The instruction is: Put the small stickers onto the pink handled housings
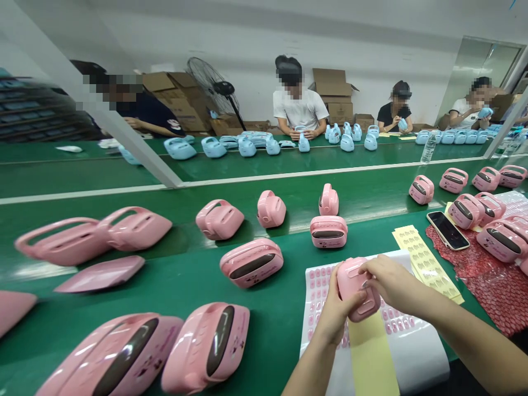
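My left hand [335, 314] is wrapped round a small pink plastic case [358, 287], holding it above a white sheet of pink stickers [412, 341]. My right hand [390, 281] rests on the top right of the same case, fingertips pressed together against its upper edge. A yellow backing strip [371, 357] lies on the sheet just below the case. Whether a sticker sits under my right fingertips is hidden.
Several pink cases [251, 262] lie on the green belt [173, 286] left and ahead; more stand at the right by a black phone [447, 230] and a yellow sticker sheet [424, 261]. Across the belt, several people handle blue cases [346, 142]. A fan [214, 88] and cardboard boxes stand behind.
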Motion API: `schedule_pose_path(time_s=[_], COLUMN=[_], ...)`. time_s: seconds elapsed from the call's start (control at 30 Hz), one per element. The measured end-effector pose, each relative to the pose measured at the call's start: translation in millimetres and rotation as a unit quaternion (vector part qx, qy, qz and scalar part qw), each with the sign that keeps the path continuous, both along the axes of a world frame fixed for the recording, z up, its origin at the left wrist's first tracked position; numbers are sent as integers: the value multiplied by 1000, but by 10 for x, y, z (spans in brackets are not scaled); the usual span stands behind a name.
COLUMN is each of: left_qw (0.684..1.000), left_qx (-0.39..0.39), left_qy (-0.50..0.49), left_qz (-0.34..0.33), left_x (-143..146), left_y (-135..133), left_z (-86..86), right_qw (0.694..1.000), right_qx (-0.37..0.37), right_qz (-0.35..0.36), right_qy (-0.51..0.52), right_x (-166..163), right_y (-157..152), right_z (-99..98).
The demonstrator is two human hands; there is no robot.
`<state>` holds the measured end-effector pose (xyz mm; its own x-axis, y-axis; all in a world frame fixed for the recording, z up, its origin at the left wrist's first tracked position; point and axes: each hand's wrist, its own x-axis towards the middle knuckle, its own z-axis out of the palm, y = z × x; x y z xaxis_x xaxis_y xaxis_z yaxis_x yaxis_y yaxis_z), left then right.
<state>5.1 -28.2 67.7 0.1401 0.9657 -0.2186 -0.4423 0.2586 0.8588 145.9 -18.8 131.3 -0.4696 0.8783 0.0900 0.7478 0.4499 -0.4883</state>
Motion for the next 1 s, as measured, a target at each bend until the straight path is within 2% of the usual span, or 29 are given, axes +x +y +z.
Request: schedule_pose_path(time_s=[0.07,0.2,0.4,0.47,0.6,0.67,0.73,0.8,0.9,1.0], left_qw=[1000,1000,999,998,997,997,998,998,997,997], left_qx=[5,1,-3,-2,-1,-3,-1,5,4,2], left_qy=[7,21,36,45,38,31,34,41,48,40], left_qz=[-4,12,32,50,74,67,49,42,65,62], left_x=[9,30,70,68,19,-7,-13,3,30,12], left_y=[-2,-13,-11,-2,10,2,-18,-42,-69,-73], left_z=[3,-4,-41,-49,-64,-65,-65,-68,-73,-67], right_qw=[999,997,996,996,981,959,943,945,960,952], right_qx=[-26,-18,26,62,154,199,218,199,154,166], right_qz=[-27,-55,-82,-57,10,-27,-82,-113,-120,-166], right_qy=[-16,-51,-35,-19,120,201,239,235,201,196], right_x=[-13,-56,-117,-122,-14,66,98,56,-57,-22], right_y=[-1,-8,-31,-47,-110,-135,-134,-105,-11,123], right_z=[55,73,-87,-128,-68,-13,-17,-105,-319,-467])
